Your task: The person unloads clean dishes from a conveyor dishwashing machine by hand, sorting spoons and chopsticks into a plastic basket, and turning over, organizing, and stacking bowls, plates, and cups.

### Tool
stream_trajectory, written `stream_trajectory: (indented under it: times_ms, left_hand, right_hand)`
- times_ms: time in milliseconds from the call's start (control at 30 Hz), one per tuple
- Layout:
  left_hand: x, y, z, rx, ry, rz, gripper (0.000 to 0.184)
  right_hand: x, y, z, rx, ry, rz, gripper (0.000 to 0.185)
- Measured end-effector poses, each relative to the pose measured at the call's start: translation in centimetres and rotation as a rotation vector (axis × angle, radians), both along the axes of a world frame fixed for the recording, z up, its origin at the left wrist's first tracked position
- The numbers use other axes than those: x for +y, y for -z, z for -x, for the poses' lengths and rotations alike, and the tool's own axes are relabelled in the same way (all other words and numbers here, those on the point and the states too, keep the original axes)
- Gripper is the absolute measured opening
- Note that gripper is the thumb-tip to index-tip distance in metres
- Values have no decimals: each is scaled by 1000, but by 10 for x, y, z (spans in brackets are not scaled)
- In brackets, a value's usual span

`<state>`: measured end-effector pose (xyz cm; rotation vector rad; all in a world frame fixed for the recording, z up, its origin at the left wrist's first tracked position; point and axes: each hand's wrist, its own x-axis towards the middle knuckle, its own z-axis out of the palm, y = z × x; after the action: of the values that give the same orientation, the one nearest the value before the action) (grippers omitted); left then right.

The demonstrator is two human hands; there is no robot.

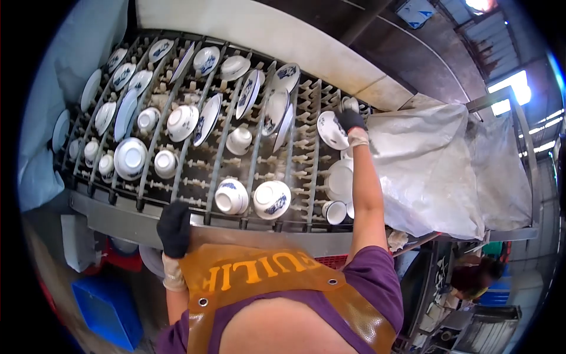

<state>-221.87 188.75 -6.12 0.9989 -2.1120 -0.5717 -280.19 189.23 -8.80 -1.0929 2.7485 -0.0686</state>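
Note:
My right hand [352, 120], in a black glove, reaches to the far right of the pegged conveyor rack [253, 168]. It touches or lies very close to a small white bowl [350, 104] and the rim of a white plate [332, 130]. Its fingertips are hidden, so I cannot tell whether it grips either one. My left hand [174, 227], also black-gloved, is curled closed at the rack's metal front edge [203, 227]; whatever may be inside it is hidden. Two blue-patterned bowls, one [231, 196] and another [272, 199], lie upside down nearest the front.
Several plates and bowls fill the rack's left side, including a large upturned bowl [131, 157]. Plastic sheeting [421, 165] covers the right end. A blue crate [108, 312] stands below left. Another person [474, 277] is at lower right.

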Motion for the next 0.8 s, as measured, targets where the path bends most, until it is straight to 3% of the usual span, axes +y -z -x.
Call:
stream_trajectory:
  times_ms: [67, 133, 200, 267, 333, 367, 400, 433, 467, 533, 567, 600, 667, 733, 767, 800]
  left_hand:
    - [10, -7, 3, 25, -56, -15, 18]
    - [12, -3, 3, 16, -71, -4, 18]
    - [13, -5, 11, 42, -99, -34, 17]
    - [12, 2, 14, 16, -143, -27, 16]
    - [11, 2, 19, -5, -138, -24, 17]
    - [10, 2, 22, -23, -131, -26, 17]
    - [11, 2, 23, -45, -118, -32, 18]
    - [10, 2, 26, -42, -109, -59, 18]
    - [11, 3, 28, -46, -91, -61, 18]
    - [13, 2, 31, -58, -119, -69, 17]
    - [15, 5, 31, -29, -120, -51, 16]
    - [17, 5, 33, -29, -125, -45, 16]
    - [21, 4, 38, -15, -138, -43, 17]
    - [23, 2, 38, -53, -139, -54, 17]
    - [24, 2, 40, -68, -138, -44, 18]
    - [25, 2, 44, -82, -139, -35, 18]
  right_hand:
    - [34, 20, 8, -64, 136, 16, 56]
    - [67, 92, 43, -98, 42, 353, 60]
    - [69, 128, 81, -76, 64, 153, 57]
    - [62, 53, 43, -243, 50, 287, 37]
    - [44, 44, 42, -316, 162, 546, 38]
    - [36, 36, 34, -283, 77, 634, 38]
    - [24, -9, -7, -122, -39, 690, 38]
    - [13, -19, -22, -37, -2, 574, 37]
    - [3, -31, -38, -181, 14, 621, 34]
    - [-10, -22, -29, -129, -38, 584, 39]
    - [-14, 12, -2, 241, -100, 743, 37]
    - [-15, 8, 6, 362, -35, 837, 41]
    - [-11, 55, 53, 421, 82, 776, 49]
    - [-14, 43, 59, 46, 234, 562, 52]
    - [-18, 10, 43, 14, 217, 455, 49]
    - [-26, 11, 46, 37, 212, 537, 45]
